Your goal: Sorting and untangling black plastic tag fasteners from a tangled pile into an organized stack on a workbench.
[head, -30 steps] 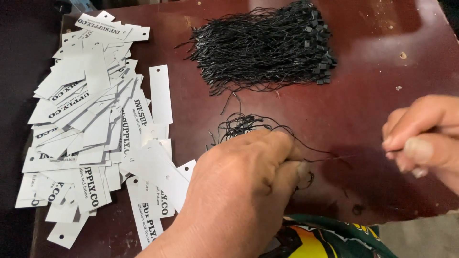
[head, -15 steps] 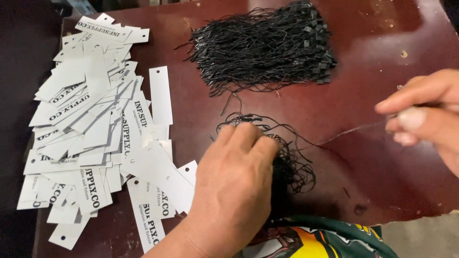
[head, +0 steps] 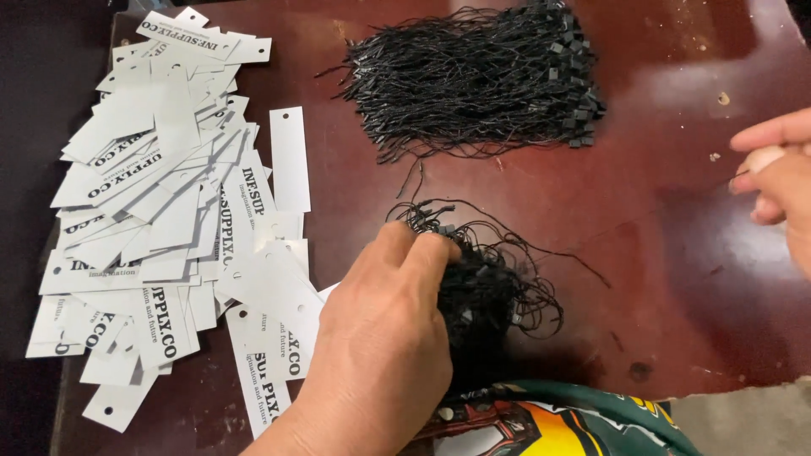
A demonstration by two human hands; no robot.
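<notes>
Since the earlier frames the right hand [head: 781, 190] has pulled further out toward the right edge, drawing one thin black string [head: 583, 262] free of the small tangled clump of black looped strings [head: 486, 283]; its thumb and forefinger stay pinched together, string end barely visible there. The left hand [head: 384, 338] has slid forward onto that clump, fingers curled and pressing it to the dark red wooden tabletop [head: 667, 219]. So one string looks nearly separated, rest held back. Beyond the left fingertips: big bundle of black tag strings with small square locks [head: 477, 76]. Left of them: spread pile of white punched card tags [head: 169, 203].
</notes>
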